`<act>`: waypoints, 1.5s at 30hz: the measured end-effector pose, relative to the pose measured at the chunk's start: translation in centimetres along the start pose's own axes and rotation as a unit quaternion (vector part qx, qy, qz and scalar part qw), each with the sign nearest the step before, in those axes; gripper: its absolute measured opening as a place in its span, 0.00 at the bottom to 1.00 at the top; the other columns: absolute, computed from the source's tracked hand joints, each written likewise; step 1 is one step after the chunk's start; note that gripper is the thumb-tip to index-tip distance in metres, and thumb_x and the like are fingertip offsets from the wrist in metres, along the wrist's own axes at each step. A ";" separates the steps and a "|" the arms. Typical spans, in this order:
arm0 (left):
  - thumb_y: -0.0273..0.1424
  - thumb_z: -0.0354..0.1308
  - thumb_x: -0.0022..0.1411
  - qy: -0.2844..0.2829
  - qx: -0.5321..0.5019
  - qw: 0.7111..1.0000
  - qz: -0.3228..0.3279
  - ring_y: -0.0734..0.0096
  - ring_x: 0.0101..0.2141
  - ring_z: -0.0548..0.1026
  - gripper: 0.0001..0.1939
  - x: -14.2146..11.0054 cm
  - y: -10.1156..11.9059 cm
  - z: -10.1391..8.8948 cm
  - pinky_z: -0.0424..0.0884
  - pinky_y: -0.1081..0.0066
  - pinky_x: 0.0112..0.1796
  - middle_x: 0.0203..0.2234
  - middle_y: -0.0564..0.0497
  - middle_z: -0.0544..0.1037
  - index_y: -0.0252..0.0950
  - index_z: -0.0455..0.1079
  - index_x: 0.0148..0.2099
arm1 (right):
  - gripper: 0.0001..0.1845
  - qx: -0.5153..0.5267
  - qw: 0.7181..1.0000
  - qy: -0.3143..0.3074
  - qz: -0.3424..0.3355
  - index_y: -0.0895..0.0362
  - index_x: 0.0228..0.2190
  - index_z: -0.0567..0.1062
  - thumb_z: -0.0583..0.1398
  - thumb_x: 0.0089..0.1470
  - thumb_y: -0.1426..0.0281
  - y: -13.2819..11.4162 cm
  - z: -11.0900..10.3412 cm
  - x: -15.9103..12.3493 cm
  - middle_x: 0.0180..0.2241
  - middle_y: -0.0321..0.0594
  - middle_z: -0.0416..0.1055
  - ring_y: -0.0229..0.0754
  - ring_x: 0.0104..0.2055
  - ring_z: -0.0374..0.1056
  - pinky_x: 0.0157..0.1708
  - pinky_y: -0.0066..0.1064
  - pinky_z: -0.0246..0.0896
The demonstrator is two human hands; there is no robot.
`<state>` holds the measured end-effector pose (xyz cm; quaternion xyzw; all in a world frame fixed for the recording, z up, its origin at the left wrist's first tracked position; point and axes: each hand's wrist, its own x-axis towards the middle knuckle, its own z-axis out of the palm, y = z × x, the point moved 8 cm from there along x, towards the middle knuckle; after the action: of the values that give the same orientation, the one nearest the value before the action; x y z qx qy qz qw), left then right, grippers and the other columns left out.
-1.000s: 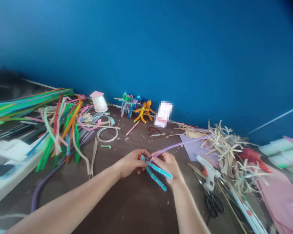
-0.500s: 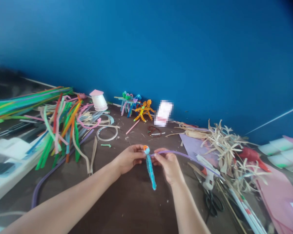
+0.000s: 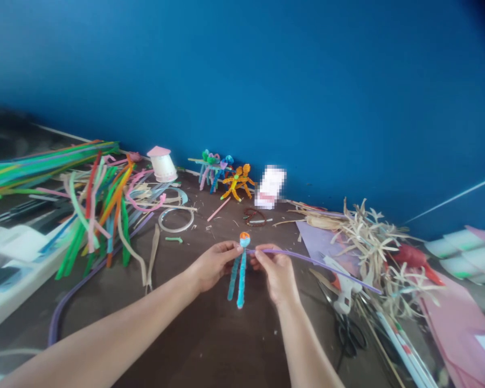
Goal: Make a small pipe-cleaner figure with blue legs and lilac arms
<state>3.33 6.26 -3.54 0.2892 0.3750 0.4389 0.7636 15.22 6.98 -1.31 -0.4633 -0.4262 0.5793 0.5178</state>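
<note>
My left hand [image 3: 217,265] pinches a small pipe-cleaner figure [image 3: 241,277] just under its head. The figure has an orange and light blue round head, and two twisted blue strands hang down from it. My right hand [image 3: 277,269] is closed on a purple pipe cleaner [image 3: 315,260], close to the figure's neck. One end of that purple strand meets the figure; the rest stretches off to the right over the table. How it joins at the neck is too small to make out.
Loose colored pipe cleaners [image 3: 109,210] and a power strip [image 3: 20,285] lie at left. An orange pipe-cleaner figure [image 3: 238,183] and a white cup with pink top [image 3: 162,164] stand by the wall. On the right are a glue gun [image 3: 343,288], scissors [image 3: 350,334] and dried husk flowers [image 3: 367,237].
The figure has turned in my fingers, so two blue strands now show apart where one was seen, and its orange patch faces me. Both hands stay nearly in place.
</note>
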 end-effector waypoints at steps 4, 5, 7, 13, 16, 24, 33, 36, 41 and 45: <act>0.32 0.61 0.48 -0.004 -0.025 1.000 -0.014 0.77 0.22 0.69 0.08 -0.1 0.0 0.2 0.64 0.76 0.26 0.21 0.52 0.73 0.32 0.70 0.29 | 0.07 -0.044 0.997 0.040 -0.039 0.58 0.26 0.72 0.62 0.42 0.68 -0.3 -0.3 -0.2 0.22 0.35 0.72 0.36 0.23 0.67 0.23 0.26 0.61; 0.32 0.61 0.48 -0.007 -0.029 0.999 -0.011 0.77 0.23 0.70 0.08 -0.1 0.0 0.3 0.65 0.77 0.27 0.21 0.51 0.74 0.31 0.71 0.29 | 0.07 -0.059 0.996 0.048 -0.052 0.58 0.27 0.72 0.62 0.42 0.68 -0.4 -0.4 -0.2 0.22 0.35 0.72 0.36 0.23 0.67 0.24 0.27 0.61; 0.30 0.61 0.48 -0.019 -0.037 0.999 -0.007 0.76 0.25 0.71 0.07 -0.1 0.1 0.4 0.65 0.77 0.29 0.22 0.50 0.74 0.30 0.72 0.30 | 0.07 -0.090 0.992 0.056 -0.075 0.58 0.27 0.72 0.61 0.43 0.67 -0.6 -0.4 -0.4 0.21 0.34 0.71 0.36 0.23 0.66 0.25 0.27 0.61; 0.28 0.61 0.48 -0.017 -0.042 0.999 -0.003 0.75 0.23 0.70 0.06 0.0 0.1 0.1 0.66 0.77 0.27 0.19 0.50 0.73 0.30 0.72 0.30 | 0.07 -0.140 0.984 0.051 -0.101 0.57 0.27 0.71 0.60 0.46 0.66 -0.8 -0.2 -0.6 0.21 0.35 0.68 0.37 0.24 0.64 0.26 0.28 0.60; 0.28 0.61 0.47 -0.015 -0.047 0.999 -0.009 0.76 0.23 0.70 0.06 0.0 0.0 0.0 0.65 0.78 0.25 0.21 0.50 0.74 0.30 0.73 0.30 | 0.07 -0.133 0.984 0.062 -0.104 0.56 0.27 0.71 0.60 0.45 0.66 -0.8 -0.3 -0.6 0.21 0.35 0.69 0.38 0.24 0.65 0.26 0.29 0.61; 0.27 0.59 0.49 -0.015 -0.051 0.999 -0.010 0.77 0.21 0.69 0.04 0.1 -0.1 -0.1 0.66 0.78 0.24 0.20 0.50 0.73 0.30 0.72 0.29 | 0.06 -0.144 0.981 0.066 -0.113 0.56 0.26 0.71 0.59 0.46 0.66 -1.1 -0.2 -0.7 0.20 0.34 0.67 0.36 0.23 0.63 0.24 0.27 0.59; 0.25 0.59 0.47 0.016 -0.041 0.999 -0.017 0.80 0.17 0.65 0.02 0.1 0.0 -0.4 0.62 0.80 0.18 0.15 0.55 0.68 0.32 0.69 0.27 | 0.07 -0.171 0.980 0.032 -0.091 0.57 0.25 0.73 0.60 0.44 0.66 -1.3 0.5 -0.8 0.19 0.34 0.68 0.37 0.22 0.63 0.24 0.27 0.58; 0.26 0.59 0.46 0.023 -0.036 0.999 -0.019 0.81 0.17 0.65 0.03 0.1 0.0 -0.6 0.60 0.81 0.16 0.15 0.56 0.67 0.32 0.68 0.26 | 0.07 -0.153 0.985 0.036 -0.072 0.57 0.25 0.73 0.60 0.44 0.66 -1.1 0.4 -0.8 0.19 0.34 0.68 0.37 0.22 0.63 0.24 0.27 0.59; 0.27 0.59 0.46 0.038 -0.019 0.999 0.001 0.82 0.17 0.65 0.03 0.1 0.2 -0.8 0.58 0.81 0.16 0.18 0.55 0.70 0.32 0.68 0.26 | 0.07 -0.133 0.988 0.038 -0.067 0.57 0.26 0.73 0.61 0.44 0.66 -1.0 0.6 -0.9 0.20 0.35 0.69 0.36 0.22 0.63 0.24 0.27 0.60; 0.26 0.59 0.46 0.053 -0.022 0.998 0.021 0.82 0.16 0.65 0.03 0.0 0.5 -0.9 0.58 0.81 0.16 0.16 0.55 0.70 0.32 0.68 0.25 | 0.07 -0.111 0.991 0.041 -0.057 0.57 0.25 0.73 0.61 0.43 0.66 -0.7 0.9 -1.0 0.22 0.36 0.71 0.36 0.22 0.64 0.23 0.27 0.61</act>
<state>2.36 6.63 -3.65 0.2561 0.3991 0.4778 0.7395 14.48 6.01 -0.30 -0.5161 -0.4917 0.4786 0.5127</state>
